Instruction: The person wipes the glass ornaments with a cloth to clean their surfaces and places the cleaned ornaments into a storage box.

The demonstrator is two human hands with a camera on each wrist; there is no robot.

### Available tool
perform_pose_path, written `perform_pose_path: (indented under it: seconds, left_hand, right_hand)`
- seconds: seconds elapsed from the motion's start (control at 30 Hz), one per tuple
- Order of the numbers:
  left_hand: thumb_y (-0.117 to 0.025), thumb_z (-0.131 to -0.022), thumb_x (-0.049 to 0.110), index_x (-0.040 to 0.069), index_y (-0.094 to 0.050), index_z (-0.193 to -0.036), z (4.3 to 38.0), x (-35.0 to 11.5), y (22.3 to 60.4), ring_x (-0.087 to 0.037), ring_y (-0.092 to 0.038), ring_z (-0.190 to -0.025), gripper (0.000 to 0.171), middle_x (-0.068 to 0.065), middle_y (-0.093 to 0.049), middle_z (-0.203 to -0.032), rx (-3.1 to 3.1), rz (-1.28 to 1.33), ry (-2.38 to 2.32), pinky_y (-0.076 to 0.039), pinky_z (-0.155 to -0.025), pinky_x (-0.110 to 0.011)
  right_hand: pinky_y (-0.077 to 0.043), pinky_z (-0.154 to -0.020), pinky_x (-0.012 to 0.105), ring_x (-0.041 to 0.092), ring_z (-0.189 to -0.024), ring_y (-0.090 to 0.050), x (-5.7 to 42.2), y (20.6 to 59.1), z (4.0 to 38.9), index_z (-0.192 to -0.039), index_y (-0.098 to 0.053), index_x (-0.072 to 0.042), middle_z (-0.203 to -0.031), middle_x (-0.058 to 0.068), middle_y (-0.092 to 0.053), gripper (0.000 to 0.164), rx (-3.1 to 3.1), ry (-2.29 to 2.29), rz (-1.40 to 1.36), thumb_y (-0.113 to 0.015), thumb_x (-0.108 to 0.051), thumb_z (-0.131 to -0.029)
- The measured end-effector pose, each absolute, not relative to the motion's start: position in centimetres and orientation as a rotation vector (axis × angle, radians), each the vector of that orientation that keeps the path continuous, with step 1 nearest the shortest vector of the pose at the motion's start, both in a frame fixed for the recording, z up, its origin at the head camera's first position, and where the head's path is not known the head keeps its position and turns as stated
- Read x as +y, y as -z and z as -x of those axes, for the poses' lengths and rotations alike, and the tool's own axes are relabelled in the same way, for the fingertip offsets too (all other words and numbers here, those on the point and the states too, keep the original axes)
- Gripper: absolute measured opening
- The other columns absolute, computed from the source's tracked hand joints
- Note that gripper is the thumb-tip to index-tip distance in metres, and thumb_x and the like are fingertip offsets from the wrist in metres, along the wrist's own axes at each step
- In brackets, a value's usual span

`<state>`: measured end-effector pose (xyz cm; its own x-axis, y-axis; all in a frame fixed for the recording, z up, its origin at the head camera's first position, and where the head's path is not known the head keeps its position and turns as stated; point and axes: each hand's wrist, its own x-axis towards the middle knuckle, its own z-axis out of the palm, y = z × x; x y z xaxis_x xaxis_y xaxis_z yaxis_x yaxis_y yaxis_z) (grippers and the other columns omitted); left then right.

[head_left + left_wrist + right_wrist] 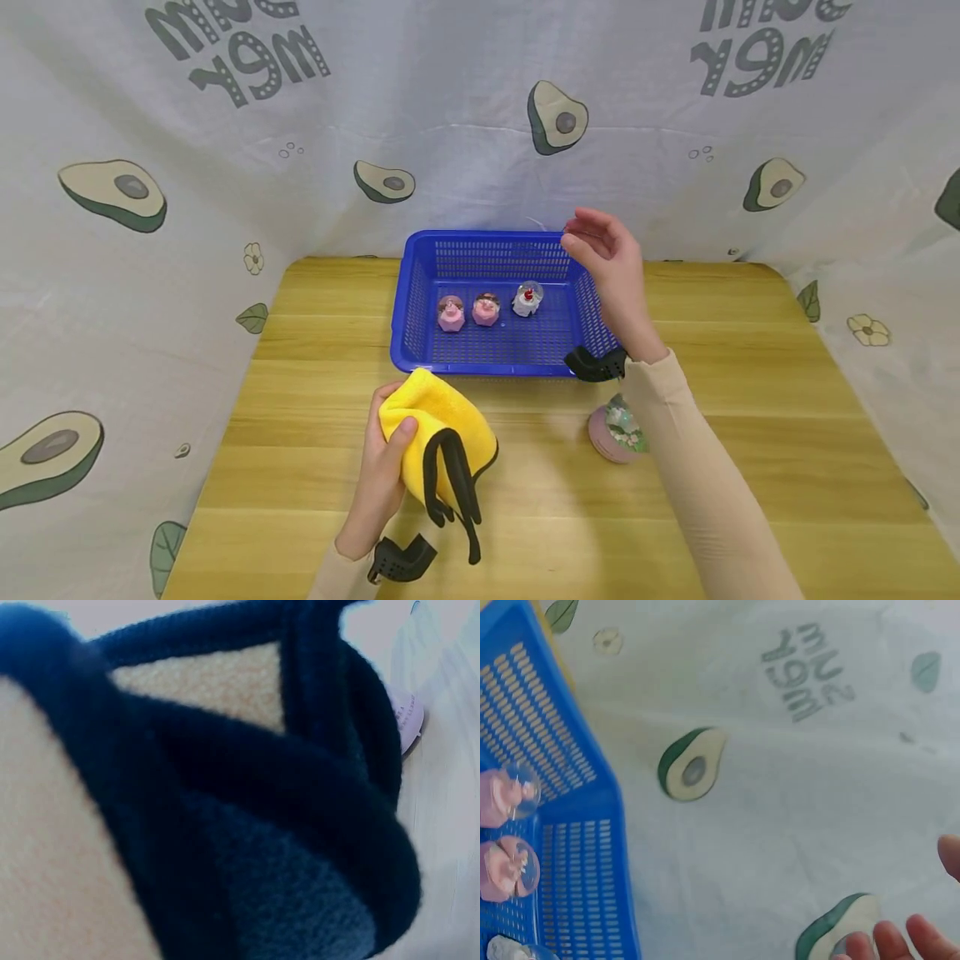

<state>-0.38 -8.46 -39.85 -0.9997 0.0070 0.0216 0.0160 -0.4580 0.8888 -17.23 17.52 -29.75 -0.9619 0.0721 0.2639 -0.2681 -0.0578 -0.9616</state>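
Sheet: Where the wooden table (300,417) stops at the back, a big white sheet (465,100) hangs down, with avocados, leaves, flowers and gray letters on it.
Table: It is yellow-brown, with lines in the wood that run from side to side.
Basket: A blue basket (480,369) full of little holes sits at the back of the table, near the sheet.
Sleeve: A pale sleeve (701,475) covers the right arm, which reaches over the table to the basket's right side.
Cloth: A soft yellow cloth (450,408) with a black edge is bunched up in the left hand (386,467), over the table. Its top is right by the basket's front rim; I can't tell if they touch.
Left hand: It grips the cloth, with the thumb on top and the fingers behind.
Right hand: The right hand (615,258) is up over the basket's right side. Its fingers are loose and a bit bent, and the thumb sticks out apart from them.
Round thing: A round pink thing (618,432) with green and white bits stands on the table, partly behind the sleeve.
Small globes: Three sit in a row inside the basket: a pink globe (451,314), another pink globe (486,310) just beside it, and a white globe (527,299) with a red bit, farther right.
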Motion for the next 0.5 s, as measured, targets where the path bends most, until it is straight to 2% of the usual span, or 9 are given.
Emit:
perform_pose_path:
  seconds: [0.1,0.27,0.5]
  left_hand:
    - [-0.054,-0.093,0.011,0.009,-0.038,-0.124,0.4,-8.5,39.9,-0.017,-0.057,-0.092,0.036,-0.010,-0.052,-0.113,-1.619,0.049,2.683,-0.052,-0.079,-0.026]
    - [-0.055,-0.093,0.011,0.009,-0.039,-0.124,0.5,-8.3,39.9,-0.017,-0.057,-0.093,0.035,-0.010,-0.052,-0.113,-1.599,0.079,2.689,-0.052,-0.079,-0.026]
    - [-0.055,-0.092,0.011,0.009,-0.039,-0.123,0.6,-8.2,39.8,-0.017,-0.057,-0.091,0.035,-0.010,-0.052,-0.111,-1.597,0.077,2.681,-0.053,-0.078,-0.026]
  right_hand:
    - [-0.044,-0.095,0.028,0.025,-0.107,-0.057,18.3,29.5,14.9,-0.121,-0.056,0.001,-0.117,0.020,-0.057,0.033,-1.824,-2.145,-0.263,-0.063,0.001,-0.089]
    - [-0.045,-0.095,0.029,0.030,-0.110,-0.055,19.4,29.2,11.5,-0.121,-0.056,0.005,-0.115,0.020,-0.058,0.033,-1.671,-2.172,-0.255,-0.060,0.006,-0.088]
    - [-0.045,-0.096,0.030,0.031,-0.112,-0.054,21.0,29.7,8.1,-0.122,-0.054,0.009,-0.117,0.022,-0.056,0.035,-1.612,-2.171,-0.229,-0.058,0.012,-0.087]
